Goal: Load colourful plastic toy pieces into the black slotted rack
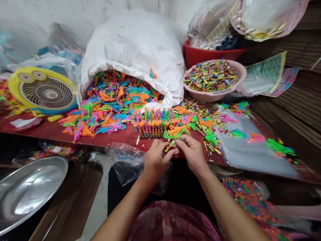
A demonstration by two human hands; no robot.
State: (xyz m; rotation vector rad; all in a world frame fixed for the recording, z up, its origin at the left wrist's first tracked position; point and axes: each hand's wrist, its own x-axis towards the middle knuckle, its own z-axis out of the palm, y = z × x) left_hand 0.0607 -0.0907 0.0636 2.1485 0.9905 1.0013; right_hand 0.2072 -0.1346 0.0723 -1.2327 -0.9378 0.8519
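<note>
My left hand (157,154) is closed at the red table's front edge. Its thumb and fingers pinch a small yellow patterned tube (170,146). My right hand (192,154) is closed beside it, fingertips pinched at the tube's upper end and against a green plastic toy piece (173,133). An orange pistol-shaped toy piece (180,129) overlaps the green one; how they are joined is hard to make out. Just beyond my left hand, a tight row of assembled toys (150,124) stands upright, with patterned tubes at the bottom and coloured plastic above.
A white sack (135,43) spills loose plastic toys (107,103) over the red table (100,142). At right stand a pink basin (240,72) of patterned tubes and clear plastic bags (240,147). A yellow fan (47,92) stands left, above a metal bowl (32,187).
</note>
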